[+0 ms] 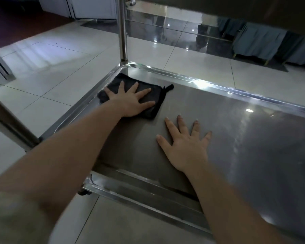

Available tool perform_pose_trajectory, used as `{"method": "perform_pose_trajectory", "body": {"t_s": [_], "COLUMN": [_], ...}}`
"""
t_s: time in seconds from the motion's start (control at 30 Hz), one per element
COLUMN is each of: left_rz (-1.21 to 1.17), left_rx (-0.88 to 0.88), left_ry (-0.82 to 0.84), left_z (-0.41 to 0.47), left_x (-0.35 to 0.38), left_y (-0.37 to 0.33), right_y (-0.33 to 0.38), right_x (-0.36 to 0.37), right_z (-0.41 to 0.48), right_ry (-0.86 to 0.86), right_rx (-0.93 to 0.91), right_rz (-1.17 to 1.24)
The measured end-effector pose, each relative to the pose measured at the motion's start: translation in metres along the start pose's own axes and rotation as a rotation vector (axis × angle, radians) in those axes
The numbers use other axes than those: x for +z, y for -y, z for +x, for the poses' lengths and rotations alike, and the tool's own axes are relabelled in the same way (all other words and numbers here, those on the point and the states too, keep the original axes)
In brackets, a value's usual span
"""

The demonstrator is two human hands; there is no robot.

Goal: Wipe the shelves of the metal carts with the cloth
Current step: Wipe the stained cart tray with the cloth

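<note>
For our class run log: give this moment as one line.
step: wipe cart shelf | left hand: pressed flat on black cloth, far-left corner | right hand: flat on bare shelf

A restaurant or banquet hall is suggested. A stainless steel service cart (218,87) is parked on a glossy, pale tiled floor (60,67); tables (259,44) skirted in teal cloth are lined up along the far side, and white cabinets (93,7) are seen at the far left.

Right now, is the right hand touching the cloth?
Apart. The head view shows a strip of bare shelf between the right hand and the cloth. Only the left hand presses on the cloth.
</note>
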State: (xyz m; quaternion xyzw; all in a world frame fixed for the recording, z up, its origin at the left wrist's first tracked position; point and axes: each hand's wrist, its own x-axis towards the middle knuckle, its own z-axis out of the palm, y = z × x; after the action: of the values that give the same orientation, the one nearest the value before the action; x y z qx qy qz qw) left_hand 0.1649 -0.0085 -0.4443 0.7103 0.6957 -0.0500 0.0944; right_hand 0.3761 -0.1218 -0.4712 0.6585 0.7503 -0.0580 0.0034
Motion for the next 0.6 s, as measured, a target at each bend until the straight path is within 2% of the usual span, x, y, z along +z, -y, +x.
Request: {"method": "perform_pose_trajectory", "body": {"t_s": [0.2, 0.3, 0.37, 0.47, 0.6], "left_rz": [0.004, 0.0, 0.004, -0.003, -0.021], "left_rx": [0.06, 0.05, 0.039, 0.037, 0.021], "left_ry": [-0.054, -0.074, -0.075, -0.07, -0.031], "left_z": [-0.115, -0.14, -0.142, -0.139, -0.135], "left_x": [0.038, 0.042, 0.04, 0.038, 0.033], "left_y": [0.047, 0.053, 0.05, 0.046, 0.037], "right_y": [0.002, -0.002, -0.02, -0.067, -0.097], "right_x": [-0.008, -0.016, -0.026, -0.038, -0.036], "right_z": [-0.002, -0.001, -0.001, -0.004, -0.011], "right_ry": [0.029, 0.099, 0.085, 0.049, 0.104], "right_rx": [-0.002, -0.033, -0.046, 0.051, 0.186], "right_rz": [0.021, 0.059, 0.059, -0.036, -0.057]}}
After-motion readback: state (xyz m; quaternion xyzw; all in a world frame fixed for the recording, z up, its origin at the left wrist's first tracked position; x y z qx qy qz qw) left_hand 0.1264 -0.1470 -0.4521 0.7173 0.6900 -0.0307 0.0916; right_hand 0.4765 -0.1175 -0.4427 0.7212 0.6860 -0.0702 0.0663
